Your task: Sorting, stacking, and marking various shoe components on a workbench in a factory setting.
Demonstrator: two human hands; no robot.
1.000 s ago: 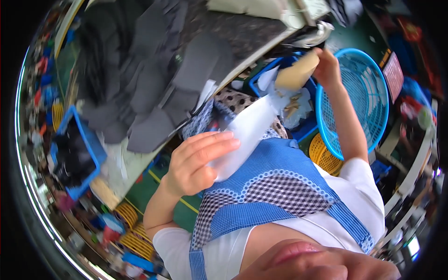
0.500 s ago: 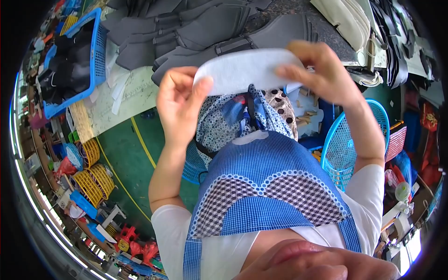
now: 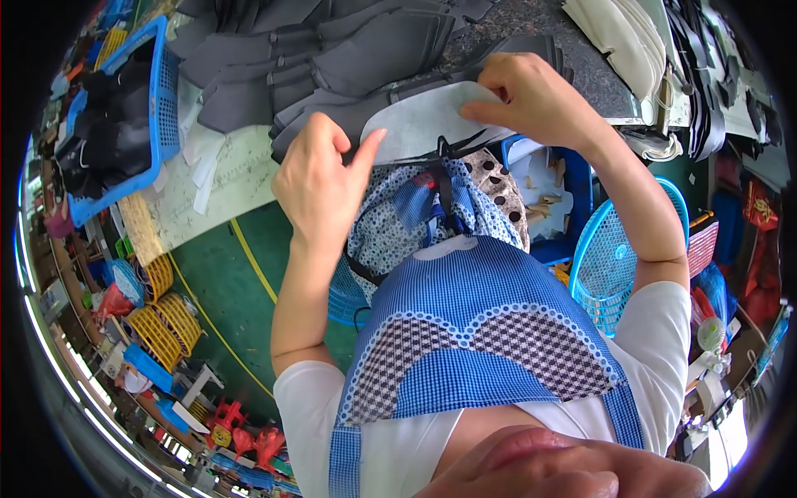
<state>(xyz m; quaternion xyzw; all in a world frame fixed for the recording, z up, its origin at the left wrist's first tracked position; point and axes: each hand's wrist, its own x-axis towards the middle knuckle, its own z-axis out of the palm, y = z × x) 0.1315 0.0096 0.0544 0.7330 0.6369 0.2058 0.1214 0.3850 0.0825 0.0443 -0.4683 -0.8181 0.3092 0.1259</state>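
A pale white curved strip (image 3: 419, 120) with a rounded upper edge lies over dark grey cut pieces (image 3: 349, 70) at the table's near edge. My right hand (image 3: 531, 95) pinches its upper right end between thumb and bent fingers. My left hand (image 3: 320, 170) is at its left end, with the thumb laid on the tip and the fingers curled. Those left fingertips are partly hidden. A thin dark edge shows along the strip's lower side.
A blue basket (image 3: 170, 108) of black pieces stands on the left. Cream pieces (image 3: 618, 41) are stacked at the far right of the table (image 3: 187, 220). Below are a light-blue basket (image 3: 614, 249) and a dark-blue bin (image 3: 581, 195). Patterned cloth (image 3: 390, 207) hangs before my apron.
The white strip has come down from above the table onto the dark grey pieces. My right hand has moved slightly left and up, and my left hand has turned with its knuckles upward.
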